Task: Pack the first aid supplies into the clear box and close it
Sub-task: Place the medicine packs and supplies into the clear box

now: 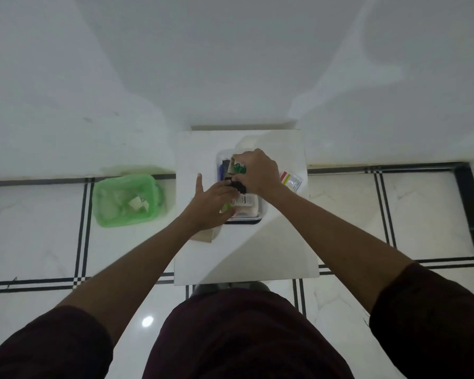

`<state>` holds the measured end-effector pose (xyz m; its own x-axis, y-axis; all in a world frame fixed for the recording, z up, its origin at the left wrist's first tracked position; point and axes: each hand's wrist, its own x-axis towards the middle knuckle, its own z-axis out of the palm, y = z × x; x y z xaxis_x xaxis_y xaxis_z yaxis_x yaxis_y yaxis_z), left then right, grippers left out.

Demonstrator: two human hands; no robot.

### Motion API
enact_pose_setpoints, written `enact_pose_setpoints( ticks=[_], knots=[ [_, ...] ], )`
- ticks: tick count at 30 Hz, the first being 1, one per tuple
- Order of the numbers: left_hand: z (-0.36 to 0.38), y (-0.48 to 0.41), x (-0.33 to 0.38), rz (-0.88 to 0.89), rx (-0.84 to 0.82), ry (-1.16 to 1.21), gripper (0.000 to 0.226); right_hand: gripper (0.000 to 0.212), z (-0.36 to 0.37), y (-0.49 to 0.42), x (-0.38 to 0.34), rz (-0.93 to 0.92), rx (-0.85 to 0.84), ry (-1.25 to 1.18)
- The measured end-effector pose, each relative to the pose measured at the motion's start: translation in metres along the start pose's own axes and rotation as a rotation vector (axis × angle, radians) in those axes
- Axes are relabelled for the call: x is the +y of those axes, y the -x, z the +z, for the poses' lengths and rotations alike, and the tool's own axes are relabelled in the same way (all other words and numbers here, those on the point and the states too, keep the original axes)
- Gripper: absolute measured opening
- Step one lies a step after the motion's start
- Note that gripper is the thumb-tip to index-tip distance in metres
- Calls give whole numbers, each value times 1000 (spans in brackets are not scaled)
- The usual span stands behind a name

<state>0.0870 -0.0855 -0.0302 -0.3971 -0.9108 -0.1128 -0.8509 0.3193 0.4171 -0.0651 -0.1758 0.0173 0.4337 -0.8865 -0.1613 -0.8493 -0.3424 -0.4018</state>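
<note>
The clear box (240, 187) sits mid-frame on the tabletop (271, 242), under both hands. The right hand (257, 173) is clenched on a small dark item (238, 186); the left hand (211, 203) lies spread open. Box contents are mostly hidden.

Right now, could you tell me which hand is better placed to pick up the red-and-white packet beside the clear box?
Right: the red-and-white packet lies just beside the right hand, across the clear box from the left hand.
</note>
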Motion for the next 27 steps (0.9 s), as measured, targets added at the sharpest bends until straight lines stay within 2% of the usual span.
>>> enact_pose_setpoints(
  ticks=[7,12,18,20,23,27],
  knots=[
    [7,22,5,6,149,-24,32,33,13,-5,-6,-113,-97,41],
    [7,39,16,-41,280,-7,27,25,30,-5,5,-170,-162,88],
    [8,66,4,-200,374,78,24,47,40,-5,22,-106,-356,11],
    [10,76,-3,-252,358,97,25,47,42,-5,23,-89,-378,-36],
    [11,90,-12,-291,289,118,32,34,45,-5,23,-99,-377,-63],
    [16,103,-21,-243,94,14,46,15,41,-4,22,-88,-346,-121]
  ],
)
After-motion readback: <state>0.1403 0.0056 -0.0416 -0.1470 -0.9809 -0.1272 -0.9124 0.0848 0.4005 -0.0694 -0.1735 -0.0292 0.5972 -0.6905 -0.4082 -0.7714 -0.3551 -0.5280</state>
